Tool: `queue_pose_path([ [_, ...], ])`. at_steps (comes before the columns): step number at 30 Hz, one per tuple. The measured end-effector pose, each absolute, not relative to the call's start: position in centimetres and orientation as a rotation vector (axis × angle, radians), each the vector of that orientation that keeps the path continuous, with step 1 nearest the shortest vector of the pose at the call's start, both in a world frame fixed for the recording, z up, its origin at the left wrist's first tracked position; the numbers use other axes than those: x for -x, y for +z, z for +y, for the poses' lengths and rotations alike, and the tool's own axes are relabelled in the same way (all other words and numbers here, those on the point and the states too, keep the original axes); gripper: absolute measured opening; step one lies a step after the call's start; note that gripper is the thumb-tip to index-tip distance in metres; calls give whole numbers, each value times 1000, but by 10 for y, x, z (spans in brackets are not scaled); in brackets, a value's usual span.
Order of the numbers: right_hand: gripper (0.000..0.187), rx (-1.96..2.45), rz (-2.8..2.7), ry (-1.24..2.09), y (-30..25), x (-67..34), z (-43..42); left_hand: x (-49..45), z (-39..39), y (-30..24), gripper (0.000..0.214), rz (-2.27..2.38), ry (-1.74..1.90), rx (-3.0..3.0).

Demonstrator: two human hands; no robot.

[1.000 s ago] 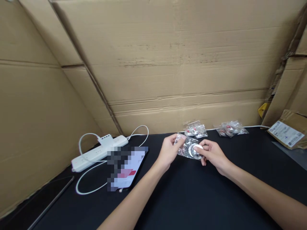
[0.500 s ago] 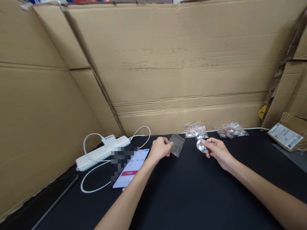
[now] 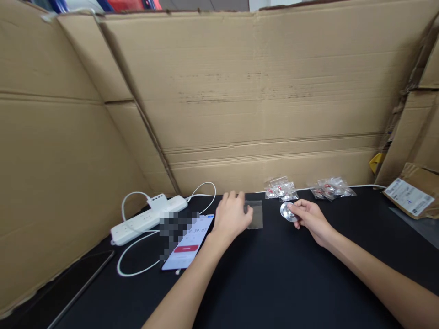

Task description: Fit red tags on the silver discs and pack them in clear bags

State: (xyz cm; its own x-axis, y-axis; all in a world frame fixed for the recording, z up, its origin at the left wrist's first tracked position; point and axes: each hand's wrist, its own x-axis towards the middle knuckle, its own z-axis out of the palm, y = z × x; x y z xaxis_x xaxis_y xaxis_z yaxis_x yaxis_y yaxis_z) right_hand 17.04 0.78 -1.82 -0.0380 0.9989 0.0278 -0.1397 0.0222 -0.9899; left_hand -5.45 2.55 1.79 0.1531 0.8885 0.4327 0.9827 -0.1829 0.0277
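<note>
My left hand [image 3: 233,213] is palm down over the black tabletop, fingers apart and bent slightly. It partly covers a small clear plastic bag [image 3: 255,215] that lies flat; whether the fingertips touch the bag, I cannot tell. To the right, my right hand [image 3: 310,217] pinches a shiny silver metal disc [image 3: 286,212] between thumb and fingers. The disc is round with a raised middle and is tilted toward me.
Behind the hands lie bagged silver pieces with red parts [image 3: 280,188] and a second bagged pile [image 3: 332,187]. A phone [image 3: 190,242], a white power strip [image 3: 147,219] and a looped cable are at left. A labelled cardboard box [image 3: 413,189] stands right. Cardboard walls [image 3: 260,105] enclose the table.
My left hand has let go of the plastic bag, which now lies flat, and its fingers have spread. My right hand keeps the metal disc in nearly the same place.
</note>
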Motion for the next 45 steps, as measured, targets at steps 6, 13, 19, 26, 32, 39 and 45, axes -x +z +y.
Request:
queue_pose_path([
  [6,38,1077,-1157,1271,-19,-170,7,49,28,-3,16,-1559,-443,2560],
  [13,37,1079,-1185,1275,-21,-171,9,61,38,-6,18,-1619,-499,2468],
  [19,37,998,-1261,1299,-21,-169,8,36,19,7,21,-1590,-1132,2713],
  [26,37,964,-1474,1314,-23,-165,7,21,17,-4,23,-1741,-1530,3304],
  [32,23,1142,-1662,637,-28,-187,22,23,26,-16,11,-2045,-1568,3157],
  [39,12,1225,-2153,192,-21,-202,22,22,27,-13,11,-2244,-1804,3014],
  [45,9,1193,-2182,100,-16,-192,12,22,28,-16,10,-2225,-1879,3022],
])
